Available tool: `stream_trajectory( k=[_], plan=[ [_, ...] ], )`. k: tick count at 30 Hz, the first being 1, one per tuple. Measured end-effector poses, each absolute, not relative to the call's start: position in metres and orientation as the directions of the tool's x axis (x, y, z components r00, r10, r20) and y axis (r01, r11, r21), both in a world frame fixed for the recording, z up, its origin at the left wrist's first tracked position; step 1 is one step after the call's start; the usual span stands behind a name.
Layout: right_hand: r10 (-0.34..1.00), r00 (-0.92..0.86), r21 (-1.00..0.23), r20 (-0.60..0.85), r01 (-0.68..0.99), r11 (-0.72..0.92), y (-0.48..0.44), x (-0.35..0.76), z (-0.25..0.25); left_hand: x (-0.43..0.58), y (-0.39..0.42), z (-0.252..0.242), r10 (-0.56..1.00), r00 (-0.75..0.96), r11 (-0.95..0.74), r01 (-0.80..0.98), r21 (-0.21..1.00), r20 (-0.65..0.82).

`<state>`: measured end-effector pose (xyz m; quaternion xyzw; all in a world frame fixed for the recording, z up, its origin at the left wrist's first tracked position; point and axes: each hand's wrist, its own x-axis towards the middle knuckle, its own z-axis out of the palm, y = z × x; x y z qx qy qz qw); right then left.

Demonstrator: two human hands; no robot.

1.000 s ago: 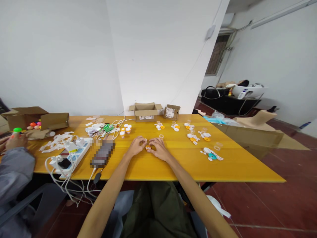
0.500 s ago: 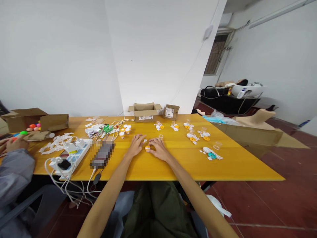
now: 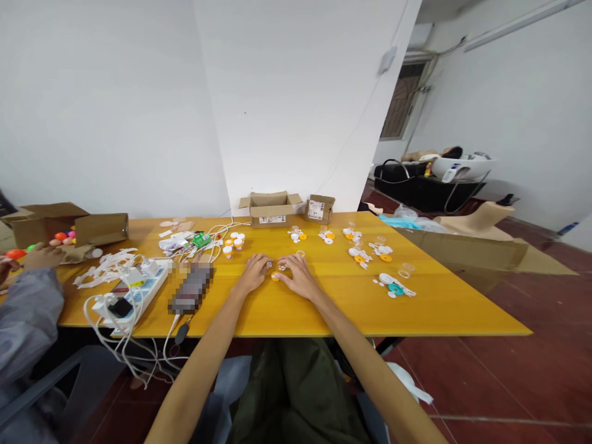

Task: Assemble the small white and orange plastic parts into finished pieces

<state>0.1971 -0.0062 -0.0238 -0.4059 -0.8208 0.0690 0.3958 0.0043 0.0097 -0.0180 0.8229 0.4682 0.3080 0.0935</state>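
My left hand (image 3: 252, 275) rests low over the table, its fingertips closed on a small white perforated piece (image 3: 269, 264). Facing it, my right hand (image 3: 300, 277) holds another small white piece with dark holes (image 3: 282, 267) at its fingertips. Between the hands, a round orange-and-white part (image 3: 276, 276) lies on the table beside my right thumb. A clear ring (image 3: 300, 253) lies just beyond the right fingers, partly hidden by them. Several assembled white-and-orange pieces (image 3: 234, 242) stand beyond my left hand.
Small groups of white, orange and clear parts (image 3: 357, 256) lie to the right, one with a teal ring (image 3: 396, 289). Two cardboard boxes (image 3: 269, 211) stand at the back. Left are a phone (image 3: 191, 288), a power strip (image 3: 143, 296), cables and a co-worker's hand (image 3: 42, 256).
A white piece now shows at my right fingertips, and the one by my left hand has shifted slightly left and down. At the left, the co-worker's hands have moved, with a red ball visible.
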Motion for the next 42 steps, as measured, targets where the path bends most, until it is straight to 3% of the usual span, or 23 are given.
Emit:
stream_trajectory(
  k=[7, 16, 30, 42],
  plan=[
    [0.749, -0.141, -0.451, 0.648, 0.721, 0.526, -0.004, 0.2, -0.022, 0.004, 0.01, -0.018, 0.828, 0.326, -0.527, 0.732, 0.433, 0.457],
    [0.712, -0.314, -0.303, 0.628, 0.745, 0.595, -0.005, 0.198, -0.029, 0.007, 0.004, -0.012, 0.826, 0.374, -0.546, 0.718, 0.433, 0.422],
    [0.786, -0.269, -0.284, 0.557, 0.827, 0.485, -0.004, 0.196, -0.029, 0.011, -0.011, -0.001, 0.826, 0.479, -0.564, 0.689, 0.456, 0.297],
    [0.804, -0.327, -0.195, 0.496, 0.861, 0.47, -0.005, 0.195, -0.033, 0.013, -0.012, 0.001, 0.826, 0.48, -0.564, 0.699, 0.44, 0.296]
  ],
)
